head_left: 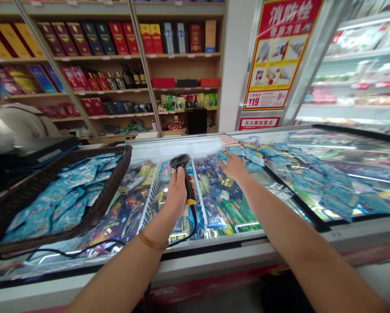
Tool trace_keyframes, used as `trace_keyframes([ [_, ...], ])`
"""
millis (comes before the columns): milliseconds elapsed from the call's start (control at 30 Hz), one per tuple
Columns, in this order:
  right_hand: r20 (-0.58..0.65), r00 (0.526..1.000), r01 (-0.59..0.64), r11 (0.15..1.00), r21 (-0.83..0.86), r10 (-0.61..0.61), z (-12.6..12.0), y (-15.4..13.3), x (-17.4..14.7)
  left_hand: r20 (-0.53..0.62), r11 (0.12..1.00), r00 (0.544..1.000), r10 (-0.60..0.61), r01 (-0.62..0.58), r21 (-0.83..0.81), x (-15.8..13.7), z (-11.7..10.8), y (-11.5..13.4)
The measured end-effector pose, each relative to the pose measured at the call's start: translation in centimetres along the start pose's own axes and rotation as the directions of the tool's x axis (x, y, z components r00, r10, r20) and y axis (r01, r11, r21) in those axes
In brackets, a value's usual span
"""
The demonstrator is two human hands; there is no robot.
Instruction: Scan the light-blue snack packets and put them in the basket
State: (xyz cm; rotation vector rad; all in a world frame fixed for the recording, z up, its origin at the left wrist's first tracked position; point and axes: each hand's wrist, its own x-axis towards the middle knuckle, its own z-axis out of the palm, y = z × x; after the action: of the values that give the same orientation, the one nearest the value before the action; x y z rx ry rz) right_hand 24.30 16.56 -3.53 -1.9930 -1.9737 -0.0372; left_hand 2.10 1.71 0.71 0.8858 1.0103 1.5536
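Note:
My left hand (178, 189) is wrapped round a black handheld barcode scanner (187, 184) with a yellow-orange butt. The scanner's head points up and away over the open chest freezer (208, 145), and its black cable (194, 221) runs down behind my wrist. Farther right, my right hand (234, 167) reaches across the freezer. Its fingers are spread over light-blue packets (252, 157) near the far wall and touch them; the fingertips are partly hidden. Below that hand lie dark and green ice-cream packets (230, 208).
A brown wicker basket (125, 163) of blue packets rests on the freezer's left end. White wire dividers (151, 195) split the freezer. More blue packets (338, 189) lie on the glass lid at right. Stocked shelves (185, 56) stand behind; a person (25, 119) is at far left.

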Motion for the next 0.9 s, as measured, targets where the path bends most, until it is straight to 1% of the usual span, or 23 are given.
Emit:
trace_keyframes([
  [133,-0.004,0.999,0.052,0.998,-0.017,-0.052,-0.6,-0.7,-0.5,-0.006,1.000,1.000,-0.014,0.014,-0.002,-0.1,0.0,0.0],
  [233,-0.090,0.995,0.054,0.999,0.008,-0.053,-1.2,-0.4,-0.4,-0.012,1.000,1.000,-0.025,0.025,-0.008,-0.2,0.2,0.1],
  [300,-0.165,0.986,-0.013,0.999,0.044,0.020,-1.4,0.3,-0.1,-0.006,1.000,1.000,-0.024,0.024,-0.011,-0.2,0.2,0.1],
  [333,-0.184,0.980,-0.060,0.996,0.069,0.072,-1.4,0.8,0.0,0.001,1.000,1.000,-0.027,0.027,-0.008,-0.3,0.1,0.0],
  [400,-0.166,0.971,-0.153,0.982,0.115,0.171,-1.2,1.8,0.4,0.016,0.999,0.999,-0.042,0.042,0.006,-0.3,0.0,0.0],
  [433,-0.142,0.969,-0.183,0.975,0.128,0.201,-1.0,2.2,0.6,0.022,0.999,0.998,-0.052,0.051,0.016,-0.3,0.0,0.0],
  [500,-0.103,0.971,-0.202,0.971,0.131,0.216,-0.6,2.8,0.8,0.028,0.998,0.998,-0.062,0.062,0.030,-0.3,-0.1,0.0],
  [567,-0.103,0.973,-0.196,0.974,0.114,0.207,-0.2,3.0,1.0,0.032,0.997,0.997,-0.065,0.064,0.038,-0.4,-0.2,0.1],
  [700,-0.152,0.971,-0.178,0.982,0.071,0.187,-0.4,3.0,1.0,0.043,0.997,0.997,-0.066,0.064,0.047,-0.6,-0.2,0.2],
  [833,-0.232,0.965,-0.107,0.992,0.063,0.119,-1.2,2.8,0.6,0.045,0.998,0.997,-0.057,0.055,0.040,-0.6,-0.1,0.2],
  [900,-0.252,0.967,-0.038,0.998,0.039,0.047,-1.7,2.2,0.2,0.043,0.997,0.997,-0.063,0.061,0.039,-0.6,-0.1,0.1],
])
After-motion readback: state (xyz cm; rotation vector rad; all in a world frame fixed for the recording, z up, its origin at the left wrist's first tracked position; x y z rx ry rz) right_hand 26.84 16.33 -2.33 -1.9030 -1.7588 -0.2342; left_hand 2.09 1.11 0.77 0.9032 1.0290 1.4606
